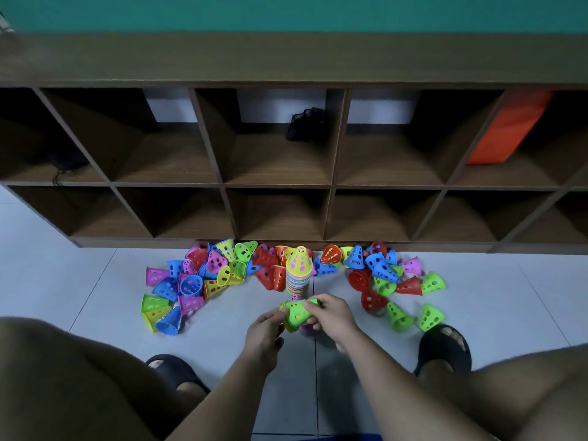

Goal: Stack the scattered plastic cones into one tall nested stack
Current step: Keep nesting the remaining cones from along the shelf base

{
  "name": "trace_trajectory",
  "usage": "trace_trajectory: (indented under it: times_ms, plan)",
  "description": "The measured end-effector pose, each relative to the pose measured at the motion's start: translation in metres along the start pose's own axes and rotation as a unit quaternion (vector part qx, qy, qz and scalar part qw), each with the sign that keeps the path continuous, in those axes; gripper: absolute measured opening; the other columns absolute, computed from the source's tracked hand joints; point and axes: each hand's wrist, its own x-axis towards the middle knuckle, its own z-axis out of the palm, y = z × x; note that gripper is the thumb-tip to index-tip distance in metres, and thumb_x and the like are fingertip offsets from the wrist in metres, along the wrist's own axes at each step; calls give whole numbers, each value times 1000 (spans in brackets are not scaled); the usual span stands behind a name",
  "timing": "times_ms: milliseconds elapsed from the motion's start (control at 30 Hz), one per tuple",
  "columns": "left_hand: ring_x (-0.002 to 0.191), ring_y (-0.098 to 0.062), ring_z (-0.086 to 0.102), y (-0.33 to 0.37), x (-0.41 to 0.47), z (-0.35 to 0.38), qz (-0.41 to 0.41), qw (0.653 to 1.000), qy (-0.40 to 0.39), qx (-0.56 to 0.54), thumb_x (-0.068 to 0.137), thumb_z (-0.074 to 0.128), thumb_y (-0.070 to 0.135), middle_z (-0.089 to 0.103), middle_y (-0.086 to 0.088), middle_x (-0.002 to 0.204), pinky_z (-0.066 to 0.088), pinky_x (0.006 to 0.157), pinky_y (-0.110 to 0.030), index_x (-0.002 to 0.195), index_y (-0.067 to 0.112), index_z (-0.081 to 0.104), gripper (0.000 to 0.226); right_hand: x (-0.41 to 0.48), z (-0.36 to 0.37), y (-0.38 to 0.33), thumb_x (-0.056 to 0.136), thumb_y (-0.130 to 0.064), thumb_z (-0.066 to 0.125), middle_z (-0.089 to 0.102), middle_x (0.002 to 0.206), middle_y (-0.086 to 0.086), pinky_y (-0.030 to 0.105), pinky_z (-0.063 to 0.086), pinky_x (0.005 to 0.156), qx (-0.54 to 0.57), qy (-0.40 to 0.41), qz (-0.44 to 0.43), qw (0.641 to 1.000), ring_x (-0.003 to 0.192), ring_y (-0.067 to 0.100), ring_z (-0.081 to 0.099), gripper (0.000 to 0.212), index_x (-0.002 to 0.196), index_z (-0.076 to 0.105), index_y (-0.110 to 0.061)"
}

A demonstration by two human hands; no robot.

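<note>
Left hand (265, 326): its fingers were curled against the left side of a green cone (297, 313), gripping it low over the floor (95, 281).
Right hand (334, 316): its fingers were folded over the cone's wide rim with the thumb under the body, so both hands held the same piece.
Green cone: it was carried tilted, just in front of the stack. A yellow edge and something purple showed under it, and whether those were nested in it could not be told.
Handling: it was probably very light, thin-walled moulded plastic with holes. It looked stiff enough to keep its shape, springy at the rim, smooth and prone to slip.
Best hold: likely a light pinch on the wide rim, which would leave the hollow free to drop over a tip.
Stack (297, 281): it stood upright on the floor, with many coloured rims and a yellow cone on top. It was tall and narrow, so probably easy to topple.
Left heap (191, 281): mixed loose cones lay on their sides.
Right heap (381, 275): red, blue and green ones lay scattered.
Shelf unit (276, 160): its dark wooden cubbies stood behind everything.
</note>
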Motion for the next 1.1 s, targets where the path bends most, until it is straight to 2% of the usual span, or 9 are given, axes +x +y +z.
trace_trajectory:
  times_ms: [133,333,467,533,633,800,867,967,1100]
  plan:
    - [73,-13,53,-4,1,4,-19,1000,2,-12,97,73,22,65,5,70,35,64,-30,113,11,76,19,-9,-2,2,96,-12,74,74,84,12,26,56,49,-12,59,-28,998,68,20,65,8,104,73,-9]
    - [65,-19,44,-2,23,-20,-19,992,123,1,95,75,22,65,-11,81,35,55,-29,103,8,79,17,4,-6,15,86,-37,83,76,82,-3,42,63,67,-131,162,-71,975,71,16,74,25,97,66,-23]
    - [67,-22,41,-7,33,-39,-25,985,170,-20,97,75,24,57,-14,82,34,59,-31,103,6,75,19,19,15,1,90,-42,78,71,86,-5,35,52,63,-313,181,-147,921,80,19,68,30,98,54,-26]
    - [67,-22,39,-7,32,-46,-26,985,168,-21,98,74,24,56,-14,83,33,59,-32,102,6,74,18,28,32,-7,93,-48,73,71,90,-5,31,45,56,-400,167,-177,884,83,18,68,33,111,53,-30]
    - [67,-22,36,-5,38,-59,-20,983,181,-20,99,73,22,55,-13,83,32,58,-32,103,5,74,17,43,52,-12,98,-52,63,72,99,-3,31,48,54,-515,142,-199,822,86,22,72,44,133,45,-32]
    - [70,-23,41,0,45,-75,-26,978,203,-37,97,75,22,57,-13,87,35,62,-32,103,5,74,18,52,61,-10,103,-41,59,70,119,0,31,40,60,-623,102,-233,740,98,30,73,31,128,54,-23]
    - [76,-23,47,0,47,-76,-32,979,196,-52,95,77,24,59,-11,90,39,64,-33,106,6,75,21,58,56,-3,101,-37,61,70,115,0,34,43,62,-619,101,-225,745,96,31,72,22,118,58,-23]
    - [74,-19,46,-1,48,-65,-47,984,158,-67,94,78,23,56,-6,82,36,63,-32,108,7,78,21,60,43,6,97,-37,63,70,106,0,37,48,66,-581,87,-206,783,93,33,69,16,104,58,-23]
    - [71,-16,44,-3,46,-41,-69,989,98,-81,94,78,22,56,-2,75,35,65,-31,109,7,79,21,56,19,17,102,-44,56,69,88,1,35,42,61,-517,117,-187,827,88,28,66,27,88,60,-22]
